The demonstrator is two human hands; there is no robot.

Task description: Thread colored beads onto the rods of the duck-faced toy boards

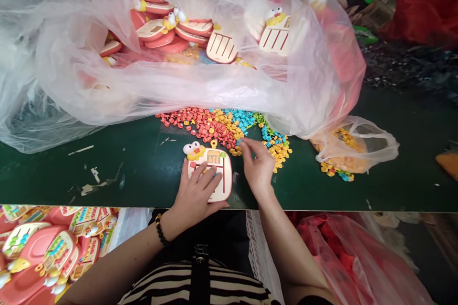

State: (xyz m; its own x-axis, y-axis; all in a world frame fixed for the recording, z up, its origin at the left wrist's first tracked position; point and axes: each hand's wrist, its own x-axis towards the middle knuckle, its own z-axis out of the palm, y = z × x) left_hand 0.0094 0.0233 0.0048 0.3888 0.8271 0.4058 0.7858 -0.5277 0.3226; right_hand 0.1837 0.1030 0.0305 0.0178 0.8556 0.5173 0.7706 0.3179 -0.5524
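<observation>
A pink duck-faced toy board [222,164] lies on the green table near its front edge. My left hand [195,193] rests flat on top of it with fingers spread, holding it down. My right hand [256,164] reaches just right of the board into a heap of small coloured beads [214,126], red, yellow and blue. Its fingertips are pinched together at the heap's edge; whatever they hold is too small to make out.
A big clear plastic bag [71,71] full of the same toy boards [222,47] fills the back of the table. A small bag of beads [352,150] lies at the right. Finished boards [46,248] are piled below the table's front edge [358,210] at lower left.
</observation>
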